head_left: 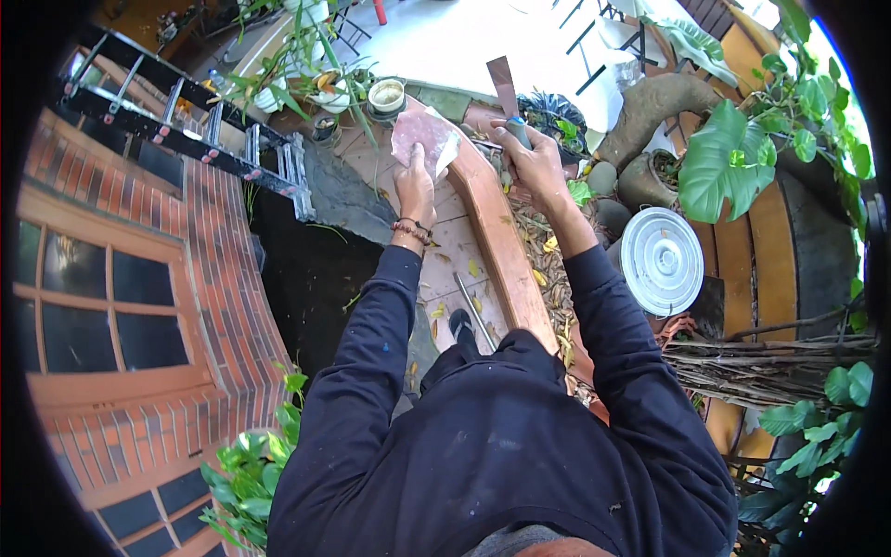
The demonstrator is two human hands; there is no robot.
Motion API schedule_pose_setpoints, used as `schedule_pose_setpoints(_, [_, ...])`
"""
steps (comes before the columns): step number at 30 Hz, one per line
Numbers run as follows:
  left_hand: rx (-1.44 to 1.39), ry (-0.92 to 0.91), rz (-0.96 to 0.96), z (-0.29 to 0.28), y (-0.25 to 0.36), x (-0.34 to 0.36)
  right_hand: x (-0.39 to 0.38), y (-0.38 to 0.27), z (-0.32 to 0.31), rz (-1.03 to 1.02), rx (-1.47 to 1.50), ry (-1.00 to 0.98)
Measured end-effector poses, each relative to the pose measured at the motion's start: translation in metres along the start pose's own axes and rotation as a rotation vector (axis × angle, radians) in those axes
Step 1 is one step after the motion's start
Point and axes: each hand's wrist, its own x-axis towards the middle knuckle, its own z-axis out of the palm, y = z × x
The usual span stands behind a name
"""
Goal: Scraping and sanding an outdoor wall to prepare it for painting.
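My left hand (416, 193) is closed on a thin, dusty pink sheet (413, 136) with a whitish piece showing at its right edge. The thumb lies on top; I cannot make out the exact material. In my right hand (538, 169) is a putty knife (502, 82), its broad brownish blade pointing up and away from me, the fingers wrapped round its grey-blue handle. The two hands are apart, on either side of a long reddish-brown ledge (481, 190). Just beyond the left hand stands a small tub (386, 97) with pale contents.
A black ladder (167, 130) lies slanted at the left, above dark ground beside a brick wall (227, 241). Dry leaves border the ledge. A round metal lid (661, 260) sits at the right, near a thick curved trunk (650, 107). A metal rod (475, 311) lies by my foot.
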Motion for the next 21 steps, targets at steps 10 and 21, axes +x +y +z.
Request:
schedule_pose_setpoints(10, [-0.040,-0.183,0.028,0.109,0.002,0.148,0.165,-0.005,-0.001,-0.082,-0.013,0.080])
schedule_pose_setpoints(21, [0.008,-0.282,0.119,0.298,0.018,0.469,0.537,-0.009,-0.019,-0.164,0.127,0.075])
